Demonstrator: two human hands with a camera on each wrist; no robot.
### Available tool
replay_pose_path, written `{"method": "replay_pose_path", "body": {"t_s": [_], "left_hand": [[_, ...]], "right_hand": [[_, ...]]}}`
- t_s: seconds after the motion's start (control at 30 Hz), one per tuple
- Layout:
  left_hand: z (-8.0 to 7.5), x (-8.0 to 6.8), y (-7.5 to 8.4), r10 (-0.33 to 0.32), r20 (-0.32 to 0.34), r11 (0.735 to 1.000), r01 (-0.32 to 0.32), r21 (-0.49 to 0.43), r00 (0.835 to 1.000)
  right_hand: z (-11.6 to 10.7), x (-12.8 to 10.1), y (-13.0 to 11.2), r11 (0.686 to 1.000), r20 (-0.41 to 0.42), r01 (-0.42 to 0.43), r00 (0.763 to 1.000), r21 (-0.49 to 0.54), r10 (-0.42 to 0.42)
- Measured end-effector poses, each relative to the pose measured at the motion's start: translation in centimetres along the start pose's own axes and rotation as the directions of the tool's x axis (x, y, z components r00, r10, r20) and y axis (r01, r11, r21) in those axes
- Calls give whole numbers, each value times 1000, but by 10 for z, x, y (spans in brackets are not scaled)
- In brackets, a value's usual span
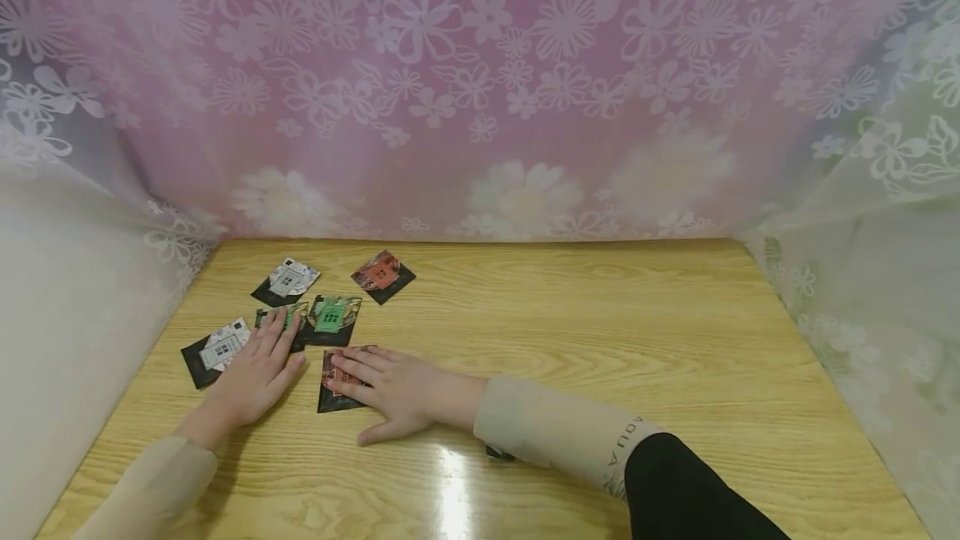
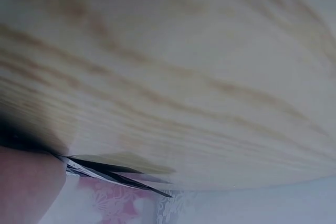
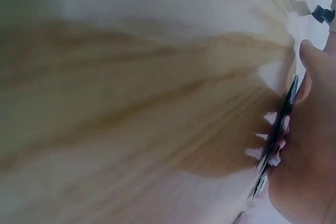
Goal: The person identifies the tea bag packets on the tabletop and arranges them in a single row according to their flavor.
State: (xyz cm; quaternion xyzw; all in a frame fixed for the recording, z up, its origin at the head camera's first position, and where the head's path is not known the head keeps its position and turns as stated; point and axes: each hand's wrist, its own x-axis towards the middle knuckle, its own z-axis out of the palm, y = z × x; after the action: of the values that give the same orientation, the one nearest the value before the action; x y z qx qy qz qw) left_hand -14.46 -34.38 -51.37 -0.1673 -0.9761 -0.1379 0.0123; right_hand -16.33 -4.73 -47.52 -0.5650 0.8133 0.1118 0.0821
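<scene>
Two flat hands on packets at the left of a wooden table.

I see the right hand (image 1: 401, 390) lying flat, fingers straight, pressing a red packet (image 1: 337, 390); the left hand (image 1: 255, 373) also lies flat, its fingertips on a green packet (image 1: 288, 317), just beside a white packet (image 1: 217, 350). Beyond them lie another green packet (image 1: 332, 317), a second white packet (image 1: 286, 280) and a second red packet (image 1: 382, 275). All rest on a glossy, pale wooden table (image 1: 600, 340), enclosed at the back by a pink flowered curtain (image 1: 480, 82) and at both sides by white lace.
</scene>
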Motion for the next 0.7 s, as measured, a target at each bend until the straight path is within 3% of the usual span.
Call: {"method": "replay_pose_path", "body": {"t_s": [0.27,0.57,0.7], "left_hand": [[1,0,0,6,-10,1000,-6,7,1000],[-12,1,12,-34,48,999,34,-5,998],[-8,-1,10,-20,17,1000,20,-14,1000]], "right_hand": [[2,-3,2,1000,12,13,1000,-4,-13],[6,-34,15,999,-3,15,1000,-33,-15],[13,-52,27,999,-15,16,1000,-29,-17]]}}
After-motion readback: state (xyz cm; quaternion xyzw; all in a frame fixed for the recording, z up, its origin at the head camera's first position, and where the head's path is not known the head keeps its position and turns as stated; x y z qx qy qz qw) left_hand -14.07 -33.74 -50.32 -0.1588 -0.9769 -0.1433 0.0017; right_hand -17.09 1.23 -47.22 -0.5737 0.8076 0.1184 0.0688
